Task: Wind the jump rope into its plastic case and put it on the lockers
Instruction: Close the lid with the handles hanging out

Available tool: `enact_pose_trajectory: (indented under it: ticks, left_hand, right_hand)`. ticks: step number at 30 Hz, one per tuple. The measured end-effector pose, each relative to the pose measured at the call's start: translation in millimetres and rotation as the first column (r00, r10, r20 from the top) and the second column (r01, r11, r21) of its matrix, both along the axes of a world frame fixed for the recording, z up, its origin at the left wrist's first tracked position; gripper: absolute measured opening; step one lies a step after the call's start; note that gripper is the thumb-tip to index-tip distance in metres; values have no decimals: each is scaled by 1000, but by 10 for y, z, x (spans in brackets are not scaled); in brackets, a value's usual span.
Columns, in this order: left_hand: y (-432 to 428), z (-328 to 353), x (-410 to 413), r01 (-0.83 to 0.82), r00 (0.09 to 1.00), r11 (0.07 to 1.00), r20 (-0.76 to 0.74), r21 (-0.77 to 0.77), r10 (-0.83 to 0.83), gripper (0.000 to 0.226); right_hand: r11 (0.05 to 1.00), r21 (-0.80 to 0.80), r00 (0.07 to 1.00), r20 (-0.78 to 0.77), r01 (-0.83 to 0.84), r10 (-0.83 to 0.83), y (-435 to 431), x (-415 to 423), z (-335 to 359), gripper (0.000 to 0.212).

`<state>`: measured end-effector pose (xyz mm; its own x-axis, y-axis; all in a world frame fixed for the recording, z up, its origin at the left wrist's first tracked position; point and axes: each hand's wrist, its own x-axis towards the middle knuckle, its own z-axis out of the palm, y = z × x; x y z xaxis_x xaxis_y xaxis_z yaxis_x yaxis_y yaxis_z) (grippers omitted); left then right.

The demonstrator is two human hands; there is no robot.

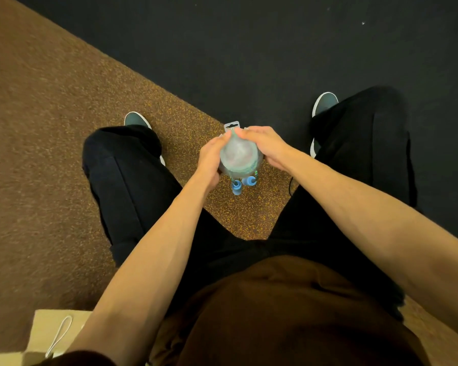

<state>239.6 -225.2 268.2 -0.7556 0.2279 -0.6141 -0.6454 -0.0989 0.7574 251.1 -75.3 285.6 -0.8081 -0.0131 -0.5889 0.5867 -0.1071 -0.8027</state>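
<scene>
A round clear plastic case point(238, 154) with a white hang tab at its far end is held between both hands, above the floor between my legs. My left hand point(210, 159) grips its left side and my right hand point(265, 146) grips its right side, fingertips meeting at the top. Two blue jump rope handles point(242, 183) stick out from the case's near end. The rope itself looks coiled inside the case, blurred behind the plastic. No lockers are in view.
Brown speckled carpet point(50, 154) lies on the left and dark flooring point(249, 48) on the right, meeting on a diagonal. My feet point(136, 120) stand apart. A paper bag with a white cord handle point(58, 336) sits at the bottom left.
</scene>
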Motion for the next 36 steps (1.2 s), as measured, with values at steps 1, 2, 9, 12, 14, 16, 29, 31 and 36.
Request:
enact_pose_trajectory:
  ticks: [1,2,9,12,14,16,29,31,36]
  left_hand:
    - [-2,-4,-1,16,1000,1000,0,10,-16,53]
    - [-4,-7,-5,31,1000,999,4,24,-31,51]
    - [1,10,-37,60,998,997,5,40,-60,57]
    - [-6,-16,-23,25,1000,998,18,51,-26,57]
    - [-11,-37,-23,-8,1000,999,29,53,7,56]
    - [-18,-40,-44,-52,998,996,45,70,49,60]
    - [-167,-9,-240,-348,933,923,156,164,324,80]
    - [-172,-17,-249,-358,930,920,147,157,337,77]
    - [-182,-64,-270,-373,924,915,150,155,351,77]
  right_hand:
    - [1000,-12,1000,-1,4,-4,6,-5,-2,39]
    - [1000,-21,1000,-4,8,-8,15,-11,0,38]
    - [999,-46,1000,15,25,-24,20,-24,0,40]
    - [997,-68,999,36,26,-23,-6,-14,4,36]
    - [995,-94,998,60,36,-30,-14,-11,-7,37]
    - [987,-150,995,89,47,-34,-17,-6,-18,39]
    - [902,-269,925,84,-337,370,-116,167,-12,33]
    - [917,-225,932,80,-328,353,-102,168,-41,23]
    - [888,-188,894,81,-420,440,-98,168,-28,12]
